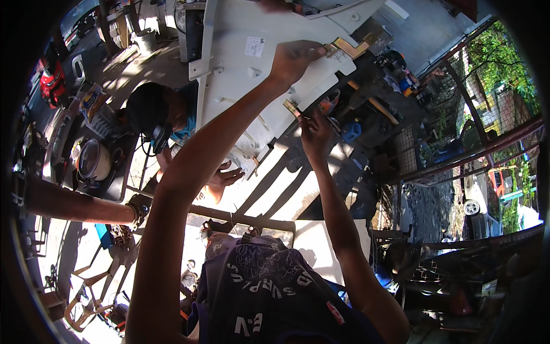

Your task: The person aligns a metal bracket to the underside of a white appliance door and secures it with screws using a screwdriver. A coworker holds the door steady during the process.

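Observation:
A large white moulded panel (pixel 229 43) with a small paper label stands tilted in front of me. My left hand (pixel 293 60) reaches across its face, fingers closed at the near end of a gold-coloured metal bracket (pixel 349 47) on the panel's right corner. Lower down, my right hand (pixel 316 135) is raised beside the panel's lower right edge. Its fingers are closed on a narrow gold-coloured metal strip (pixel 291 107) pointing up and left. How that strip meets the panel is hard to make out.
A co-worker in a dark cap (pixel 150 109) crouches left of the panel, a hand (pixel 227 175) near its lower edge. Another person's forearm (pixel 80 202) enters from the left. A table with a pot (pixel 93 159) stands there. Tools and a blue container (pixel 352 132) lie right.

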Demonstrator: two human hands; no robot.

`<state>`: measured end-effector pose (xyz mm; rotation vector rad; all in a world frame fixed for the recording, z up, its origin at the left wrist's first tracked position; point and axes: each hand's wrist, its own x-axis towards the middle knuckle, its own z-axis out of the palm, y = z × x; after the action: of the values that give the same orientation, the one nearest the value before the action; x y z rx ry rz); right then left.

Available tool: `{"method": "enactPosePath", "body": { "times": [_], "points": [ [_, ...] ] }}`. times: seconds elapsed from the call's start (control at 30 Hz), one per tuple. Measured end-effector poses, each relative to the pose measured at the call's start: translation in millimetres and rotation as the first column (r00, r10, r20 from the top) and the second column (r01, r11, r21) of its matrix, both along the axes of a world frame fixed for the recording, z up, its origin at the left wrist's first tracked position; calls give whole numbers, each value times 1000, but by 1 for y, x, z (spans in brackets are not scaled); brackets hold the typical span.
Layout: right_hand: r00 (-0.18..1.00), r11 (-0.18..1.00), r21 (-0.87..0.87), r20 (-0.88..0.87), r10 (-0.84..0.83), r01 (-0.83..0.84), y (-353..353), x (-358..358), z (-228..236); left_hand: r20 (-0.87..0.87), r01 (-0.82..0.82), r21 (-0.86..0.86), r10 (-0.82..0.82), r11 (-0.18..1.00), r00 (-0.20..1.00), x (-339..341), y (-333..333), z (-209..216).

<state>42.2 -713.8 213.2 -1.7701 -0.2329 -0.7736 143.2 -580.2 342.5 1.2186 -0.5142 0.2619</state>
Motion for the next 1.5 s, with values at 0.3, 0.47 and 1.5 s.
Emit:
{"method": "enactPosePath", "body": {
  "times": [0.3, 0.47, 1.5],
  "points": [
    [1000, 1000, 3, 14, -1, 1, 8, -4, 7, -46, 10, -1, -10, 1000, 999, -10, 1, 6],
    [1000, 1000, 5, 26, 1, -1, 14, -5, 11, -34, 27, 2, -27, 1000, 999, -4, 2, 1],
    [986, 980, -124, -50, -160, 153, -8, 6, -27, -39, 39, 22, -38, 999, 998, 8, -1, -6]
  ]
}}
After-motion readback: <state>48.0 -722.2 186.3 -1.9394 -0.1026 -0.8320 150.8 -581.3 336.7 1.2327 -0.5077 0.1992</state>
